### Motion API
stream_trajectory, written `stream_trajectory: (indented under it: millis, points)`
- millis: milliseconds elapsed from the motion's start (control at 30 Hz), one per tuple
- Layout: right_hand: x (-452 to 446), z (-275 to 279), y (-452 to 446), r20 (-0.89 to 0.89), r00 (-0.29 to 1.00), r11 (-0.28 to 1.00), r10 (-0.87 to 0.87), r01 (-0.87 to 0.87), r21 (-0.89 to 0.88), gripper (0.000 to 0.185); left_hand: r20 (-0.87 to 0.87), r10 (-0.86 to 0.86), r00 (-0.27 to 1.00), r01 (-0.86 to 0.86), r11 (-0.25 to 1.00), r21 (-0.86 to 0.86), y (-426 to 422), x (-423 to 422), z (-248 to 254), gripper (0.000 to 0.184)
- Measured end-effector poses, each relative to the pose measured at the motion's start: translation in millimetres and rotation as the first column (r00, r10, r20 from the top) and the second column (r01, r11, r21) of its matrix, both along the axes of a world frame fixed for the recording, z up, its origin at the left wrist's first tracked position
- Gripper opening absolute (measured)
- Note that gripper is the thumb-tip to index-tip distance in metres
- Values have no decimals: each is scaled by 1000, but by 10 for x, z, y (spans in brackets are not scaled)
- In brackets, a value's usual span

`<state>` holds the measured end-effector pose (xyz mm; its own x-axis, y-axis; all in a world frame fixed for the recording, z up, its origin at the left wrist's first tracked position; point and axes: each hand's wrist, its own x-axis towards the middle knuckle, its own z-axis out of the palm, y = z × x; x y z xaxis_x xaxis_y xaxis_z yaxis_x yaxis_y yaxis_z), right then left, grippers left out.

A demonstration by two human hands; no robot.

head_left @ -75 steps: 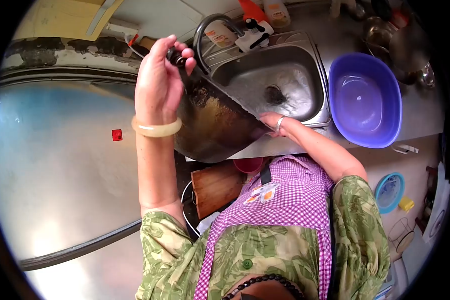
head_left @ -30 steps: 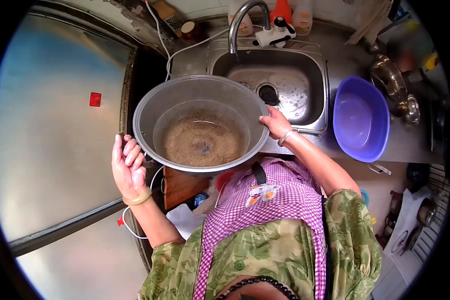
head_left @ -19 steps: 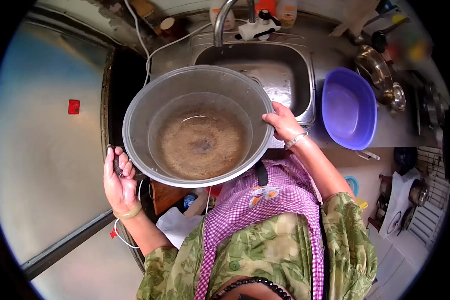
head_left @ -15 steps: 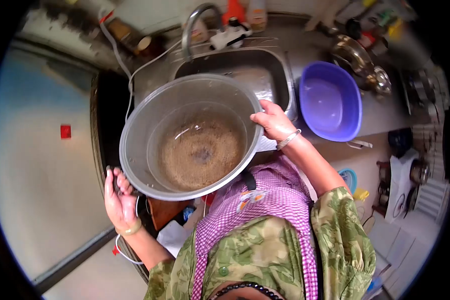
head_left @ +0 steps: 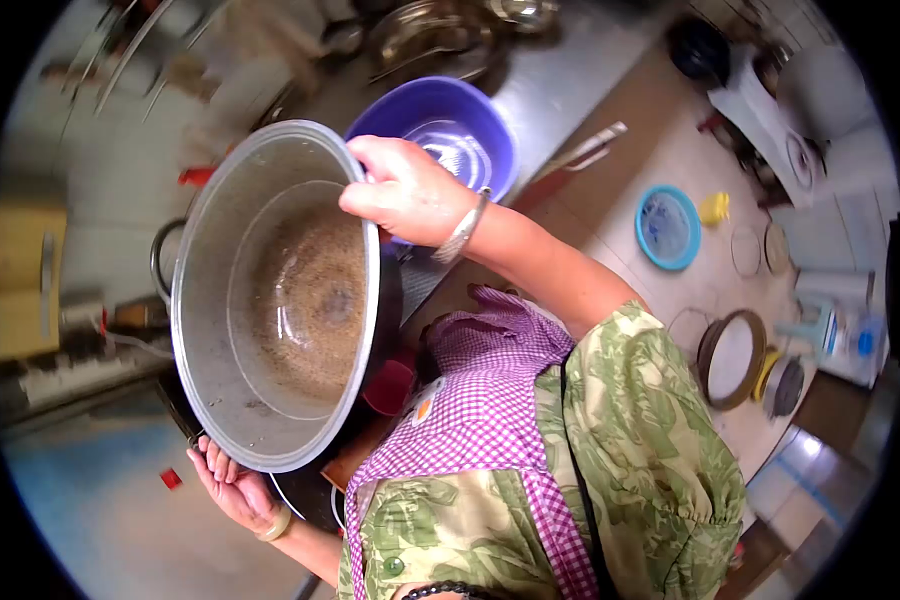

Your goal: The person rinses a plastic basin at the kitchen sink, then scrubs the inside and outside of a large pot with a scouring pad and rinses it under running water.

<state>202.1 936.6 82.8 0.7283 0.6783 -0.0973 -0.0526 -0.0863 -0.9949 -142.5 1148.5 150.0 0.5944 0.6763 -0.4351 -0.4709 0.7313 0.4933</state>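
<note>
A large grey metal pot (head_left: 210, 330) is held up in front of me, tilted, its inside facing the camera. Its inner bottom looks brown and stained. My right hand (head_left: 405, 190) grips the rim at the upper right, the thumb over the edge. At the pot's lower left, my left hand (head_left: 235, 485) has its fingers curled by the rim, on what looks like a handle partly hidden behind them. Another loop handle (head_left: 160, 260) sticks out from the pot's left side. Behind my right hand stands a purple basin (head_left: 490, 130).
The steel counter (head_left: 560, 85) runs behind the purple basin, with shiny metal bowls (head_left: 430, 40) at its back. Down on the floor at right are a blue-rimmed basin (head_left: 668, 228), a yellow item (head_left: 713, 209) and a round brown-rimmed container (head_left: 732, 360). A red container (head_left: 390, 385) is below the pot.
The view has swung to the right, taking the sink out of clear sight. The pot, earlier tipped with its underside showing, then held level, now tilts more steeply, close to the purple basin.
</note>
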Motion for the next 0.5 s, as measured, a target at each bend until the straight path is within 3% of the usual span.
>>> stream_trajectory:
  millis: [100, 200, 367, 433, 467, 500]
  points:
    - [154, 76, -231, -86, 990, 989, -110, 117, 85, 23, 50, -176, 983, 174, 984, 37, 143, 343, 10, 13]
    - [158, -160, -479, -41, 975, 968, -219, 223, 115, 24, 8, -242, 970, 242, 970, 12, 127, 585, -126, 11]
    - [221, -389, -935, 45, 913, 914, -406, 406, 27, 21, -37, -380, 924, 378, 925, -38, 77, 1073, -324, 9]
    - [299, -479, -1166, -62, 890, 892, -451, 452, 2, 20, -86, -478, 874, 479, 878, -1, 79, 1372, -464, 8]
    - [329, -580, -1306, -27, 861, 861, -508, 509, 23, 24, -109, -508, 854, 511, 859, -1, -9, 1578, -481, 7]
    - [355, -583, -1478, -109, 875, 881, -472, 474, -16, 29, -138, -538, 832, 542, 840, -5, -85, 1785, -487, 11]
